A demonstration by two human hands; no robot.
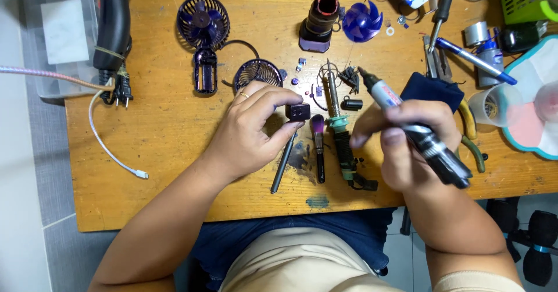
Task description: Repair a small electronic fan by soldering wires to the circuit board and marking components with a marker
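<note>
Right hand [407,143] grasps a marker [415,129] at mid-barrel. Long axis runs diagonally: bare tip at frame centre, pointing up-left; rear end juts lower right past the fist. Left hand [253,126] pinches a small black block [298,111] between thumb and fingertips, just left of centre. Block sits at the fingertips, clear of the palm, near the marker tip but apart from it. Soldering iron [340,129] lies on the table [163,123] between the hands.

Bare forearms, a ring [243,95] on the left hand [250,130], beige top, seemingly dark blue shorts.
</note>
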